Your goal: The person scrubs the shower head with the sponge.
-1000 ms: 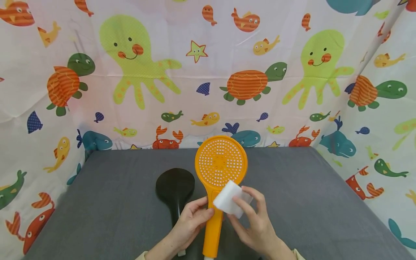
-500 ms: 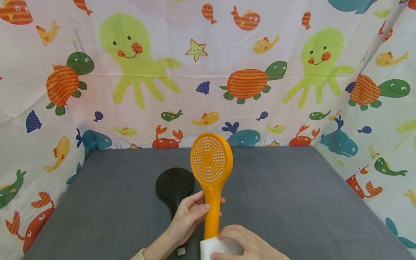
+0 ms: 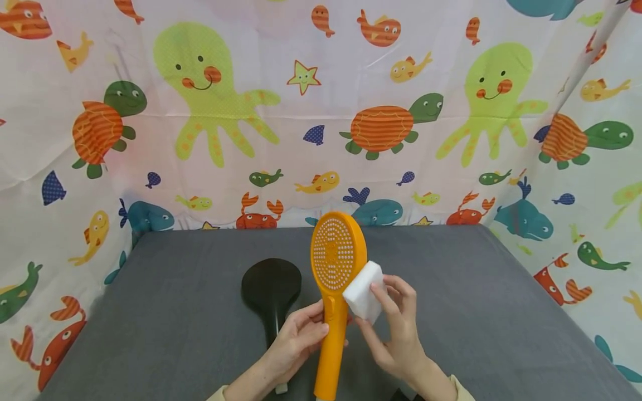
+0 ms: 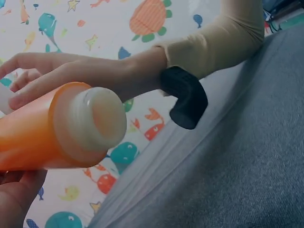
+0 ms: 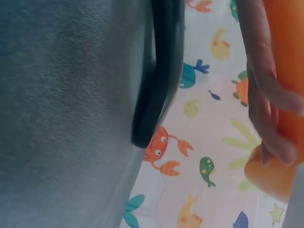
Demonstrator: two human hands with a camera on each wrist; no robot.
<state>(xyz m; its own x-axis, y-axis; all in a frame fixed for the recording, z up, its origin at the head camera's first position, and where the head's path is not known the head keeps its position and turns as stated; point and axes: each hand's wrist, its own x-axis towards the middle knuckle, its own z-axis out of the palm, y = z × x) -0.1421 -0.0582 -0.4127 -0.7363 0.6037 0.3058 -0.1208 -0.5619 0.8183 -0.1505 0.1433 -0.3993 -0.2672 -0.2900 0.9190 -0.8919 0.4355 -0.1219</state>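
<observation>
Orange plastic makes up the shower head (image 3: 337, 314), which stands raised in front of the person, above the table, with its face of pale nozzle dots turned partly to the left and its handle leaning slightly. The left hand (image 3: 302, 335) grips it around the upper handle, thumb across the near side and fingertips showing past the far edge, with no gap left in the hold. The right hand (image 3: 398, 331) pinches a white block (image 3: 363, 291) between thumb and fingers, closed only as far as the block's thickness allows. That block overlaps the lower right edge of the round head, near the neck; how firmly it presses cannot be told. In the left wrist view, the handle's lower end shows a whitish connector (image 4: 107, 116), and a black band (image 4: 187, 97) sits on the right wrist below a pale sleeve (image 4: 223, 42). Beside the left hand, a black shower head (image 3: 271, 283) lies on the grey table (image 3: 481, 312), its handle partly hidden by that hand. Behind hangs a white curtain (image 3: 281, 33) printed with sea creatures.
</observation>
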